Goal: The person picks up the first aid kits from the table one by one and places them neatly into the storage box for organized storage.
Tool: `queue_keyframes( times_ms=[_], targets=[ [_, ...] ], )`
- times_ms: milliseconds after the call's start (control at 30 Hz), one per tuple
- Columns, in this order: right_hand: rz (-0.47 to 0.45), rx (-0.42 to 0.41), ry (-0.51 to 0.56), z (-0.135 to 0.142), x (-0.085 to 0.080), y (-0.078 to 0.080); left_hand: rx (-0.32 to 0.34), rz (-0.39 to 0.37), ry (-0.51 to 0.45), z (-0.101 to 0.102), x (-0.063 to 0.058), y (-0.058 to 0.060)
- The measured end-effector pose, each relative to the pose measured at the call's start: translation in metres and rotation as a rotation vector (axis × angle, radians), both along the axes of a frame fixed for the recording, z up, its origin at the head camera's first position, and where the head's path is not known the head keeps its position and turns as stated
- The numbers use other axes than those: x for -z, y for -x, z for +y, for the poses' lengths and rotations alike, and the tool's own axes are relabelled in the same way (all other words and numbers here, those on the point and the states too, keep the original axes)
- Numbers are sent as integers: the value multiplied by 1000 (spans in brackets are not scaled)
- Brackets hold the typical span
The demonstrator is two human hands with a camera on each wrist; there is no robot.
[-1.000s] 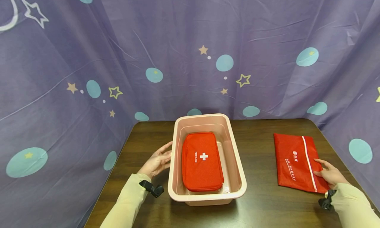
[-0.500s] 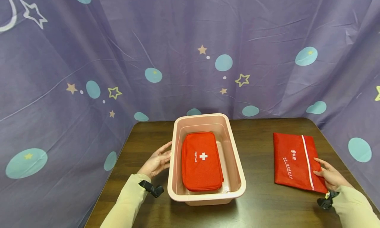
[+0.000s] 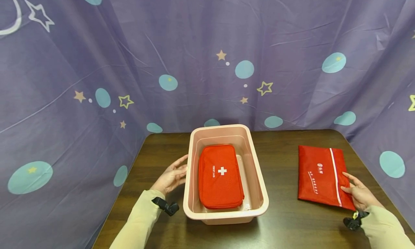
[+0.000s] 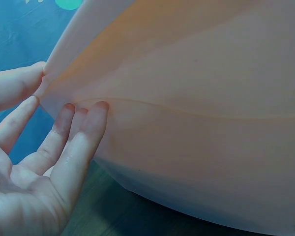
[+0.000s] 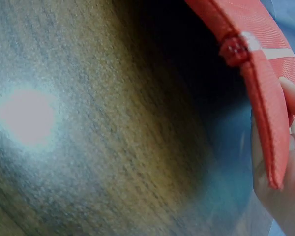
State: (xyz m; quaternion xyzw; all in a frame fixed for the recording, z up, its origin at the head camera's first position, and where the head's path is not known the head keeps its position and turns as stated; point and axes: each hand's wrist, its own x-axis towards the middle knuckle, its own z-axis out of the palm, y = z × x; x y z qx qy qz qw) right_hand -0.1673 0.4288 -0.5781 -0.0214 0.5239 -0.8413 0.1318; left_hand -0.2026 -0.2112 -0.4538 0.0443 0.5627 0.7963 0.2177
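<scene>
A pale pink plastic bin [image 3: 259, 177] stands on the table with a red first aid kit [image 3: 218, 191] lying inside it. My left hand [image 3: 170, 179] touches the bin's left side, its fingers fairly straight against the rim and outer wall; the left wrist view shows the fingertips [image 4: 102, 109] on that wall. Over on the right, my right hand [image 3: 361, 193] pinches the right edge of a flat red zip document pouch [image 3: 316, 173] with a white stripe and white print. The pouch's red edge [image 5: 268, 113] is raised off the table in the right wrist view.
The dark wood table [image 3: 285, 220] has a strip of bare surface between bin and pouch. A purple curtain [image 3: 201, 62] with stars and blue dots hangs behind and at both sides.
My right hand and the red pouch have shifted slightly to the left, and the pouch's near edge has swung a little leftward. The left hand and the bin stay put.
</scene>
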Motion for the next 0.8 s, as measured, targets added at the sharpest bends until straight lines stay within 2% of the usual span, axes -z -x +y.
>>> queue_keyframes(
  times_ms=[400, 633, 800],
  targets=[
    [-5, 33, 16, -5, -4, 1, -4, 4, 8, 0, 1, 1],
    [-14, 34, 63, -8, -9, 3, -5, -2, 15, -1, 2, 2],
    [11, 45, 100, -11, -11, 6, -3, 2, 8, -1, 1, 2]
  ],
)
